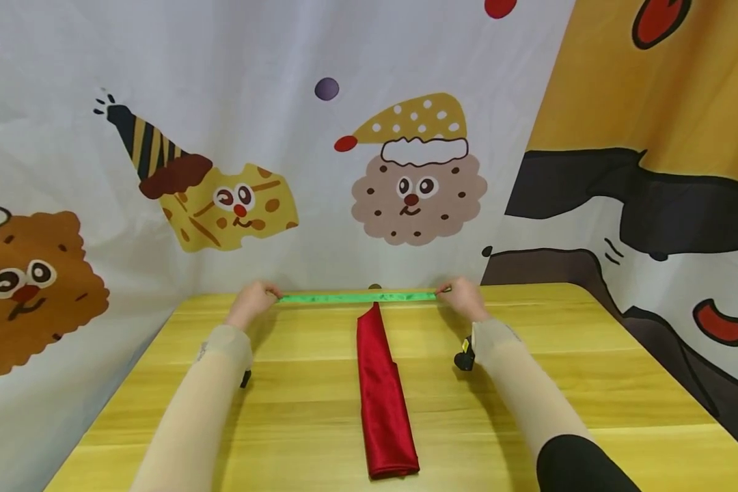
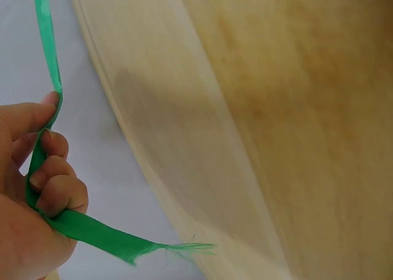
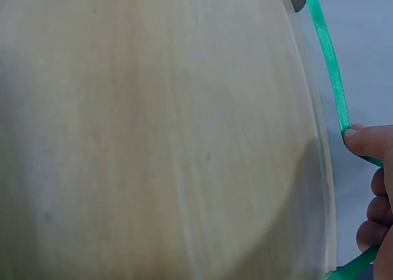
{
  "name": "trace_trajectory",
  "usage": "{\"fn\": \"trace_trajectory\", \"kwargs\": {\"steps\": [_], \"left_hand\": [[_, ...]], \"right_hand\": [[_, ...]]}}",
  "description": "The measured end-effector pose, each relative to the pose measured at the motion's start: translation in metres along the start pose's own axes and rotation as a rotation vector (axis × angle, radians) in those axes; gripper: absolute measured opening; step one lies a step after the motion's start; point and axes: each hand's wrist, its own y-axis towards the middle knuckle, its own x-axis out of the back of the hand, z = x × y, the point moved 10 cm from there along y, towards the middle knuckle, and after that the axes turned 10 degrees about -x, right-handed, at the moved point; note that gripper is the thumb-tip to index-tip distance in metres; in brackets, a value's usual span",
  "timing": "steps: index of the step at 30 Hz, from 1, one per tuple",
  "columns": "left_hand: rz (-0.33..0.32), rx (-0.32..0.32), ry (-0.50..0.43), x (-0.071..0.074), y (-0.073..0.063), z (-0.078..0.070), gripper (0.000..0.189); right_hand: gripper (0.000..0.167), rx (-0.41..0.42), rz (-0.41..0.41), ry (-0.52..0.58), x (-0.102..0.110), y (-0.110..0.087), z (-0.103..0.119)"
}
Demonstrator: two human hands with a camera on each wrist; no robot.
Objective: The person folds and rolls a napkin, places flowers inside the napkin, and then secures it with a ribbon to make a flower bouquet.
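- We see a wood-grained table [image 1: 295, 403]; cartoon-printed curtain [image 1: 320, 205], twelve o'clock.
- Green ribbon [image 1: 344, 298], twelve o'clock: stretched straight, one end frayed.
- Our left hand [image 1: 253, 302] and right hand [image 1: 464, 298]: curled fingers gripping it.

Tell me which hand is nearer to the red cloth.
Right. The right hand is to the right of the far tip of the red cloth, across the smaller gap; the left hand is farther off, to the tip's left.
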Motion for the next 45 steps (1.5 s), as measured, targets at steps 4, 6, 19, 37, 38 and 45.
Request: {"fn": "trace_trajectory", "kwargs": {"steps": [4, 6, 19, 37, 38, 45], "left_hand": [[-0.009, 0.017, -0.008, 0.001, 0.001, -0.001, 0.030], [-0.015, 0.023, -0.012, 0.002, 0.002, 0.000, 0.032], [-0.018, 0.035, -0.005, -0.001, 0.007, 0.004, 0.034], [0.027, 0.065, -0.023, -0.015, 0.009, 0.011, 0.037], [0.033, 0.071, -0.021, -0.016, 0.009, 0.012, 0.037], [0.076, 0.086, -0.018, -0.020, 0.002, 0.011, 0.033]], "right_hand": [[0.016, -0.022, -0.007, -0.016, 0.001, 0.002, 0.001], [0.015, -0.031, -0.011, -0.022, 0.002, 0.003, 0.001], [0.015, -0.037, -0.011, -0.025, -0.003, 0.007, 0.003], [0.015, -0.056, 0.032, -0.070, -0.011, 0.013, -0.002], [0.015, -0.060, 0.039, -0.070, -0.012, 0.013, -0.003], [0.014, -0.051, 0.064, -0.073, -0.013, 0.008, -0.003]]}}
